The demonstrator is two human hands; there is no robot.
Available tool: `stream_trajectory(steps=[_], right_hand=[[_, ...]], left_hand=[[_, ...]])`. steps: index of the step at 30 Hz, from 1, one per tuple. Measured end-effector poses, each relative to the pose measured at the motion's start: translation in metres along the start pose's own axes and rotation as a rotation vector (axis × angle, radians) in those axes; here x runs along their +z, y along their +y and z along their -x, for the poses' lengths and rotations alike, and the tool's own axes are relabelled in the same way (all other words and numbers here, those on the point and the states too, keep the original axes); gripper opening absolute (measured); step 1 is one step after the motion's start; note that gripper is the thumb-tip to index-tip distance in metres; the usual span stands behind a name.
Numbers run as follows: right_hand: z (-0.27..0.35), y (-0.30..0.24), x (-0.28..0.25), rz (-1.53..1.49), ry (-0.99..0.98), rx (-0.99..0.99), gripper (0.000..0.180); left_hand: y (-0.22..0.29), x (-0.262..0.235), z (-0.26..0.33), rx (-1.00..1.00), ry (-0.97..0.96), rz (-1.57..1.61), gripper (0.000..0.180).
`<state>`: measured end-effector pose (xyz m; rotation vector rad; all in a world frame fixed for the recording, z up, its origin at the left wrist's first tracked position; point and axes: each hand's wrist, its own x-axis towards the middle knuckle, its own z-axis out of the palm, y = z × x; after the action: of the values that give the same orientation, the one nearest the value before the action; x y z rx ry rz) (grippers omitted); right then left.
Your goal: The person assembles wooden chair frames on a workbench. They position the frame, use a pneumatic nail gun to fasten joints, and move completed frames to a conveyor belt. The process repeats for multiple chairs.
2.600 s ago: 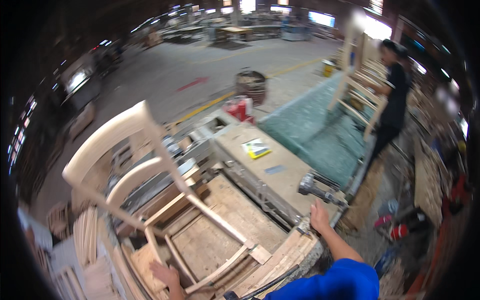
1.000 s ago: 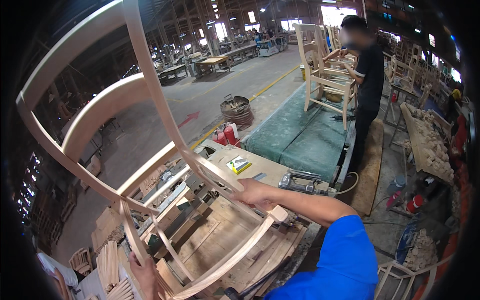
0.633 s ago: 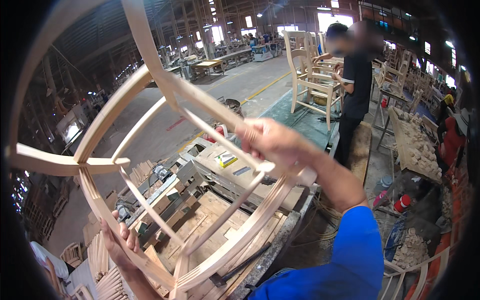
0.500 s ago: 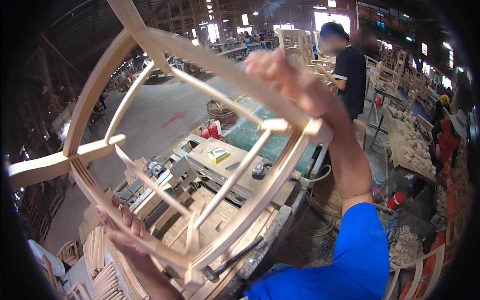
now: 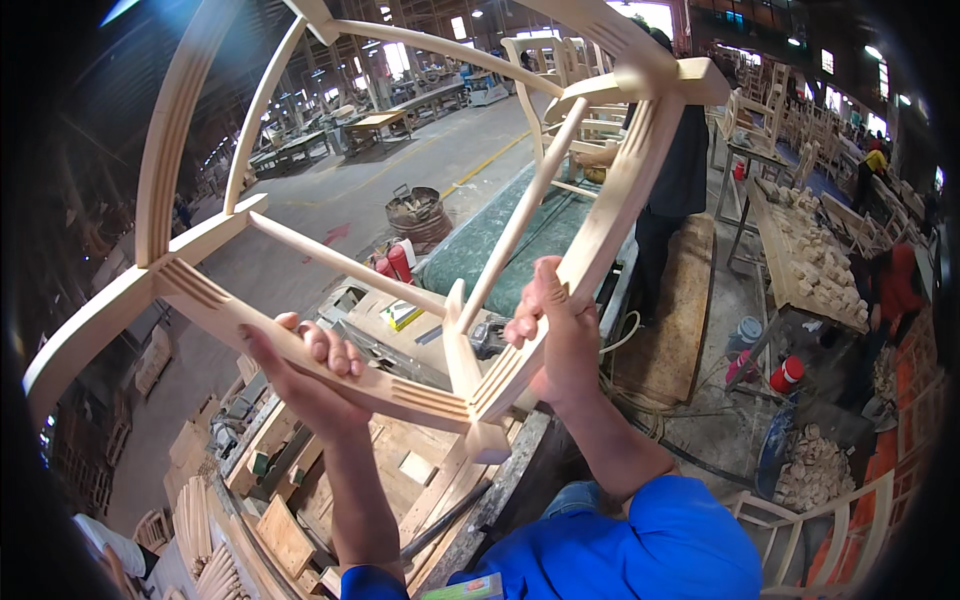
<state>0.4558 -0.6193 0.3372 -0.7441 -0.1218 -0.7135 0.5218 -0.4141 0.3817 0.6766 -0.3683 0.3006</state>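
Note:
A pale wooden chair frame (image 5: 400, 385) is held up in front of me, tilted, with curved grooved rails, legs at its corners and thin round stretchers between them. My left hand (image 5: 310, 375) is closed around the lower left rail, with its fingertips showing over the upper edge. On the lower right rail, near the bottom corner, my right hand (image 5: 560, 335) is wrapped with its thumb up. A square-ended leg (image 5: 487, 443) points toward me at that corner. The frame's top runs out of the picture.
Below the frame stands a workbench (image 5: 530, 440) with wood pieces on it. Beyond are a green-topped table (image 5: 490, 265), red fire extinguishers (image 5: 400, 262) and a metal drum (image 5: 418, 215). A person in dark clothing (image 5: 675, 170) stands behind the frame. Turned wooden sticks (image 5: 195, 520) lie lower left.
The chair frame has turned and risen in view. My right hand has come down from the upper right rail to the lower right one. My left hand has shifted along its rail toward the middle.

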Motion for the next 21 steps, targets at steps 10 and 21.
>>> stream_trajectory(steps=[10,21], right_hand=[[-0.180,0.001,-0.195,-0.048,0.140,0.073,0.022],[-0.305,0.043,-0.323,-0.026,0.330,0.225,0.023]], left_hand=[[-0.261,0.061,-0.046,-0.223,0.054,-0.016,0.054],[-0.447,0.062,-0.104,-0.477,0.098,-0.124,0.024]])
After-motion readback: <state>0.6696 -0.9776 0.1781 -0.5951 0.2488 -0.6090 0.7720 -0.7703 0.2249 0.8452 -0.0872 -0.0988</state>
